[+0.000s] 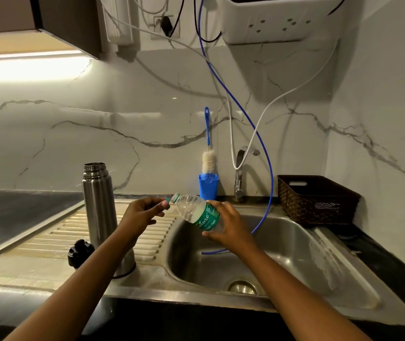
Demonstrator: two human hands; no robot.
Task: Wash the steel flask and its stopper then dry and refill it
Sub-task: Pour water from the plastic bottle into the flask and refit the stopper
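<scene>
1. Nearest, the black stopper (pixel 80 253) lies on the ribbed drainboard (pixel 56 232) of the bench, just left of the flask's foot. It is small and ridged, so it can be taken by its rim.
2. The steel flask (pixel 99 207) stands upright just beyond it on the drainboard, left of the sink basin (pixel 295 244). Its long axis is vertical and its open mouth points up. It is judged stiff, smooth and probably slippery when wet, so it is best gripped round the mid-body.
3. Over the basin's left edge, a plastic water bottle (pixel 195 212) is held tilted by the right hand (pixel 228 226), whose fingers are wrapped round the labelled body. The neck is aimed up and to the far left, toward the flask.
4. The left hand (pixel 145 214) is held at the bottle's mouth, with thumb and fingertips pinched on what appears to be its small green cap (pixel 167 200).
5. The bottle is judged light and soft-walled, so a hard squeeze could spill it.
6. Farthest, a bottle brush (pixel 208 153) stands in a blue holder (pixel 208 187) beside the tap (pixel 239 173).
</scene>
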